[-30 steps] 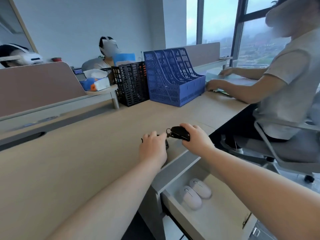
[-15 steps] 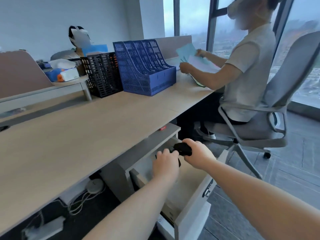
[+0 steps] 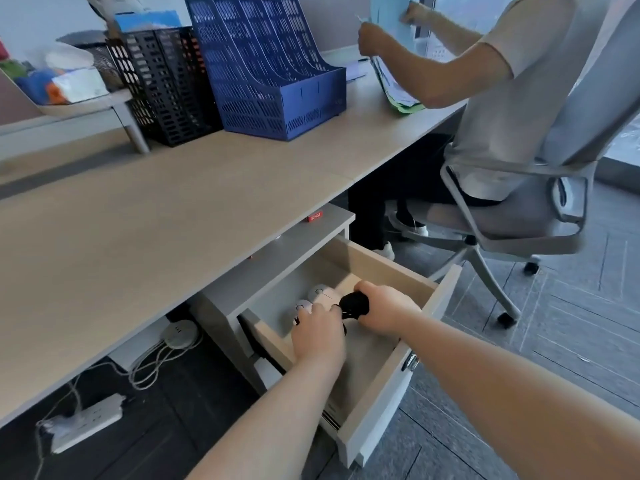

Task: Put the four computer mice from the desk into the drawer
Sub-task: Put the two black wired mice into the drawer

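The open drawer [image 3: 443, 292] juts out from under the wooden desk [image 3: 145, 220]. Two white mice [image 3: 320, 294] lie side by side at its back left. My right hand [image 3: 384, 311] is inside the drawer, closed around a black mouse [image 3: 355, 304]. My left hand [image 3: 318, 336] is beside it, low in the drawer with its fingers curled over a second dark mouse that is almost wholly hidden; only a sliver shows at its right edge. The desk top in view carries no mice.
A blue file rack [image 3: 266, 71] and a black file rack [image 3: 162, 84] stand at the back of the desk. A person on a grey office chair [image 3: 540, 209] sits close to the right, handling papers. A power strip [image 3: 86, 422] and cables lie on the floor under the desk.
Both hands have moved from the desk edge down into the drawer, each carrying a dark mouse. My view has tilted down and to the right.
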{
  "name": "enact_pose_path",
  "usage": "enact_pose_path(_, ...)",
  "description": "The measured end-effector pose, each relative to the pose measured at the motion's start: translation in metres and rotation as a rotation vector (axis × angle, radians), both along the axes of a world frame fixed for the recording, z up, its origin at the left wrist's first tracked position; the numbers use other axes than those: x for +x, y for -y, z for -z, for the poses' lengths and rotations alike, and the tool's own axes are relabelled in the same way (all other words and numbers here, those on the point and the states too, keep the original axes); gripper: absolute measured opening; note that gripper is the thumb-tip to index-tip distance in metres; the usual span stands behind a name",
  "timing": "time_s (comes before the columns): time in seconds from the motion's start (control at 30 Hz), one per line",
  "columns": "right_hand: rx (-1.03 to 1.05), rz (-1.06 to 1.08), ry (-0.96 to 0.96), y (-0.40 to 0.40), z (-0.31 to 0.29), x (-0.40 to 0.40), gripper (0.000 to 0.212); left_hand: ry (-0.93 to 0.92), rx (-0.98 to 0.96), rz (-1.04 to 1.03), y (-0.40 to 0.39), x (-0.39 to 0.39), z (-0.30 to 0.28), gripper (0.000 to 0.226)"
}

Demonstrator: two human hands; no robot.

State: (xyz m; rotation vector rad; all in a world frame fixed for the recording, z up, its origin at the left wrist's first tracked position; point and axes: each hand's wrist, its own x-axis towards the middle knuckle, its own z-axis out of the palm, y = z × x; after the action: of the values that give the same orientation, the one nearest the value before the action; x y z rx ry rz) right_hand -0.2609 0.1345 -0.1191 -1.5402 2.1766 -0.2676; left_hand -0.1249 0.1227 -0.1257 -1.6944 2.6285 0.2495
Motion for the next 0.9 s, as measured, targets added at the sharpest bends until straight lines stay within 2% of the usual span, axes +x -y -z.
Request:
enact_pose_path(0.1, 0.077, -0.061, -0.024, 0.007, 0.006, 0.002, 0.029, 0.047, -0.005, 0.007, 0.0, -0.002, 0.009, 0.03)
enact_pose_path(0.33, 0.228, -0.116, -0.023, 0.017, 0.018, 0.004, 0.043, 0.078, 0.052, 0.026, -0.008, -0.01, 0.022, 0.036)
enact_pose_path(0.53, 0.337, -0.178, -0.134, 0.014, 0.017, 0.002, 0.071, 0.046, 0.159, 0.071, -0.005, -0.01, 0.038, 0.065)
enact_pose_path(0.63, 0.374, -0.195, -0.145, 0.016, 0.015, 0.001, 0.075, 0.03, 0.19, 0.045, -0.003, -0.01, 0.041, 0.057)
enact_pose_path(0.8, 0.389, -0.176, -0.142, 0.02, 0.018, -0.002, 0.061, -0.084, 0.342, -0.042, 0.004, -0.012, 0.026, 0.048)
enact_pose_path(0.9, 0.385, -0.178, -0.159, 0.02, 0.017, -0.004, 0.062, -0.042, 0.403, -0.058, 0.012, -0.007, 0.015, 0.046)
